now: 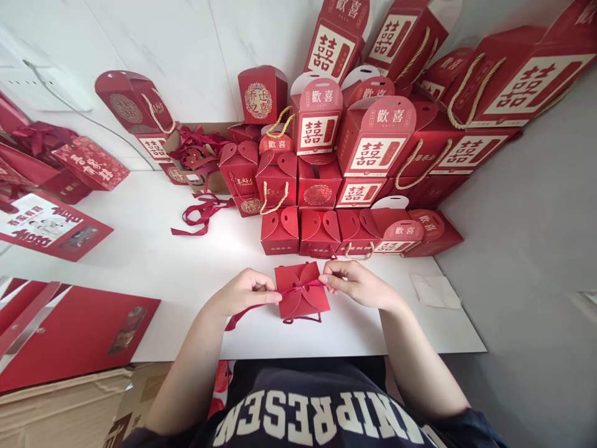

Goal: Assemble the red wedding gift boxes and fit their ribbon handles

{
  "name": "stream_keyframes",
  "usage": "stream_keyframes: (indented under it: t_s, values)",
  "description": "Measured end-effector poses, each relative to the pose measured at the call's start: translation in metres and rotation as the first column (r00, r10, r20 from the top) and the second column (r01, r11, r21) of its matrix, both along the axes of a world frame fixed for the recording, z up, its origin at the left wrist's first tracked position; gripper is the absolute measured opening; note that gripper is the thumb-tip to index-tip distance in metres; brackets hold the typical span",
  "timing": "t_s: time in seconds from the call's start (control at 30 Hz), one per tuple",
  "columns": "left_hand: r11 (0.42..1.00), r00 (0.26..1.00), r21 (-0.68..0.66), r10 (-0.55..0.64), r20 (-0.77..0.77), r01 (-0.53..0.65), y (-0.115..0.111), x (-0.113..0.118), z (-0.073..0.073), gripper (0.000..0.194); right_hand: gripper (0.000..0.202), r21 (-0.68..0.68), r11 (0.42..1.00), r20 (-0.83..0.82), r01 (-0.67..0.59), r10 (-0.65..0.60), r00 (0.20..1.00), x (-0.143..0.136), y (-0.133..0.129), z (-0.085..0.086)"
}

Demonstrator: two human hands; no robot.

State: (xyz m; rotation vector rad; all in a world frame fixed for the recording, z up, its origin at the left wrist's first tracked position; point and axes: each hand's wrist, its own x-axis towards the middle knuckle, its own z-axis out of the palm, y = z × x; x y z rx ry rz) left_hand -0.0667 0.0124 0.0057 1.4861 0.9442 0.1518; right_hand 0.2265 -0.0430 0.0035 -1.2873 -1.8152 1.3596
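Observation:
A small red gift box (pixel 293 303) with petal-shaped top flaps sits near the table's front edge. Across its top runs a dark red ribbon (pixel 302 287), crossed or knotted at the middle. My left hand (pixel 249 292) pinches the ribbon at the box's left side, and a loose tail (pixel 240 318) hangs down from it to the table. At the right side my right hand (pixel 354 283) pinches the other end. A dark red cord handle (pixel 303 320) lies at the box's near side.
Stacked red gift boxes (pixel 319 231) stand behind the hands. Back left, a cardboard box (pixel 205 182) holds ribbons, with a loose ribbon (pixel 200 214) before it. Red bags (pixel 69 323) lie at the left. A white tissue (pixel 436 290) lies at right, beside a grey wall (pixel 527 236).

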Motion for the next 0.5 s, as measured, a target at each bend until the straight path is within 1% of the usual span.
stream_keyframes:
  t_s: [0.1, 0.17, 0.23, 0.27, 0.33, 0.4, 0.5]
  values:
    - [0.999, 1.000, 0.029, -0.019, -0.007, 0.019, 0.006, -0.002, -0.005, 0.039, 0.042, -0.005, 1.000, 0.009, -0.013, 0.013, 1.000, 0.005, 0.001, -0.003]
    - [0.999, 0.999, 0.022, -0.042, 0.004, 0.042, 0.010, -0.004, -0.007, 0.038, 0.043, -0.018, 1.000, -0.008, 0.003, -0.003, 1.000, 0.007, 0.002, -0.008]
    - [0.994, 0.994, 0.007, -0.105, 0.021, 0.105, 0.015, -0.008, -0.007, 0.036, 0.043, -0.036, 0.999, -0.030, 0.021, -0.022, 0.999, 0.009, 0.004, -0.012]
    - [0.988, 0.988, -0.001, -0.156, 0.022, 0.156, 0.017, -0.010, -0.005, 0.035, 0.043, -0.046, 0.999, -0.041, 0.023, -0.025, 0.999, 0.009, 0.004, -0.014]
    - [0.963, 0.963, -0.003, -0.269, 0.001, 0.269, 0.023, -0.014, 0.002, 0.033, 0.043, -0.065, 0.998, -0.057, 0.012, -0.016, 0.998, 0.009, 0.005, -0.016]
    - [0.939, 0.939, 0.038, -0.343, -0.015, 0.343, 0.028, -0.015, 0.013, 0.030, 0.043, -0.081, 0.997, -0.072, 0.002, -0.008, 0.997, 0.007, 0.006, -0.016]
    - [0.913, 0.927, 0.189, -0.374, 0.038, 0.360, 0.035, -0.008, 0.030, 0.022, 0.043, -0.096, 0.995, -0.092, -0.002, -0.007, 0.996, 0.005, 0.006, -0.016]
